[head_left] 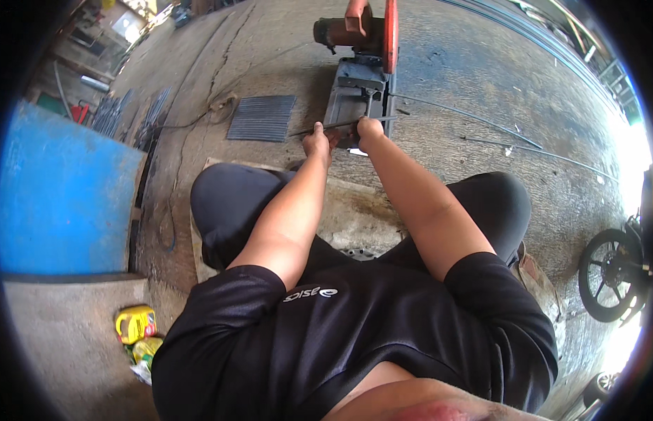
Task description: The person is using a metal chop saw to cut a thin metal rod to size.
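Observation:
Ahead of me on the floor stands a red and black chop saw point(368, 31) with its disc guard point(391, 35) at the right side. A thin dark metal rod point(298, 133) lies crosswise over the near end of the saw's base point(390, 105). My left hand point(317, 144) is closed on the rod, thumb on top. My right hand point(370, 133) is closed at the rod too, just in front of the vise screw point(370, 104); its fingertips are hidden. To the left, a flat row of cut dark rods point(262, 118) lies side by side.
Long thin rods point(474, 123) lie on the floor to the right. A blue panel point(67, 196) stands at the left, with a yellow jug point(135, 324) nearer me. A cable point(193, 125) runs across the floor. At the far right is a motorcycle wheel point(610, 275).

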Tool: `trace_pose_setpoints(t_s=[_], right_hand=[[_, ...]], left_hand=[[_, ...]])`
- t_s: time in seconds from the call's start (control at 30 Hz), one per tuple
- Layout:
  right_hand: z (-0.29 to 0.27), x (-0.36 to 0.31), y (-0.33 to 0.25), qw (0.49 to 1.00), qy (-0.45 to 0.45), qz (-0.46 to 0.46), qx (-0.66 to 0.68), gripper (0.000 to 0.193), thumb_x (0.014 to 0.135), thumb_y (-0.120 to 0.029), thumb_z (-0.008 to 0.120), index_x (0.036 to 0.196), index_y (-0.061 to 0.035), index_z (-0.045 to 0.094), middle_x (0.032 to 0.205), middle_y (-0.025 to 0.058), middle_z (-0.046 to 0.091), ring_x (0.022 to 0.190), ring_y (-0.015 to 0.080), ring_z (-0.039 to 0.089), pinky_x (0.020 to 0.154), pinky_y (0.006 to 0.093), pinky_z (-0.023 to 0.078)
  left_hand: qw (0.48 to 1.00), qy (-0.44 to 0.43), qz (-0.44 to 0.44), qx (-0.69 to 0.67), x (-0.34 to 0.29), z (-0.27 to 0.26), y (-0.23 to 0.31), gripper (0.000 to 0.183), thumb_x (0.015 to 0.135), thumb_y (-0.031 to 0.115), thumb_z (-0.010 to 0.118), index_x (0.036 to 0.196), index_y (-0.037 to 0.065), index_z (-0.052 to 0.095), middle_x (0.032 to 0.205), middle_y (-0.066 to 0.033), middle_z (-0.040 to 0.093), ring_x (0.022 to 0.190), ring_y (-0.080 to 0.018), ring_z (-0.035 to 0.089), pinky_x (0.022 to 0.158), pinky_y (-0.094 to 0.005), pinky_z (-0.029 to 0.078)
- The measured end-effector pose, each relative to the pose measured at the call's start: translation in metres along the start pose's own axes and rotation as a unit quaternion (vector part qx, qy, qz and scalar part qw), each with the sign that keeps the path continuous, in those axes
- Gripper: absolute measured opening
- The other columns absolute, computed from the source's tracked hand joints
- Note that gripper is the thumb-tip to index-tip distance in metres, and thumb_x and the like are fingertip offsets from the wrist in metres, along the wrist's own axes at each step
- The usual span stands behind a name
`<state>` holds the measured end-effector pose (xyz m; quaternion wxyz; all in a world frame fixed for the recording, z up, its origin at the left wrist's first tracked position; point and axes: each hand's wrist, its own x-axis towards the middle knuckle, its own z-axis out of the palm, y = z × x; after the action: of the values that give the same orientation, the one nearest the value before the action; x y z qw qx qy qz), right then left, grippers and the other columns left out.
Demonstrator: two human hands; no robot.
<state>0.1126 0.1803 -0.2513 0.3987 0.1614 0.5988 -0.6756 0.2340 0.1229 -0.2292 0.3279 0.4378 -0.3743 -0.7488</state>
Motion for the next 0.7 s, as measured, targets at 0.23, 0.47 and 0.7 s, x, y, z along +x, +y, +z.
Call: trace_pose_setpoints(t_s=[0.23,0.47,0.7], right_hand=[[0.017,0.055,-0.005,0.997,0.018,0.053,0.048,0.025,0.084,-0.018,0.055,0.1,-0.0004,0.065,0.093,0.0128,0.067,0.077,0.0255,0.067,0.065,0.037,0.053],[0.068,0.147,-0.035,0.85,-0.06,-0.107,-0.513,0.041,0.072,-0.028,0.074,0.105,-0.0051,0.066,0.102,0.0111,0.068,0.092,0.0245,0.067,0.076,0.0339,0.055],[0.089,0.162,-0.033,0.775,-0.008,-0.185,-0.603,0.035,0.09,-0.035,0.056,0.11,-0.0064,0.063,0.109,0.013,0.065,0.102,0.0223,0.065,0.081,0.0334,0.053]], left_hand=[[0.977,0.125,0.064,0.158,0.069,0.032,-0.006,0.043,0.095,0.032,0.054,0.093,-0.011,0.058,0.091,-0.0238,0.065,0.074,-0.024,0.068,0.058,-0.0339,0.055],[0.954,0.176,0.053,0.238,0.139,0.079,0.024,0.043,0.093,0.031,0.056,0.103,-0.01,0.06,0.094,-0.0247,0.067,0.09,-0.0387,0.066,0.078,-0.0418,0.051],[0.948,0.18,0.113,0.236,0.203,0.053,-0.005,0.04,0.094,0.028,0.054,0.107,-0.01,0.056,0.097,-0.0253,0.066,0.092,-0.0379,0.064,0.079,-0.0427,0.049]])
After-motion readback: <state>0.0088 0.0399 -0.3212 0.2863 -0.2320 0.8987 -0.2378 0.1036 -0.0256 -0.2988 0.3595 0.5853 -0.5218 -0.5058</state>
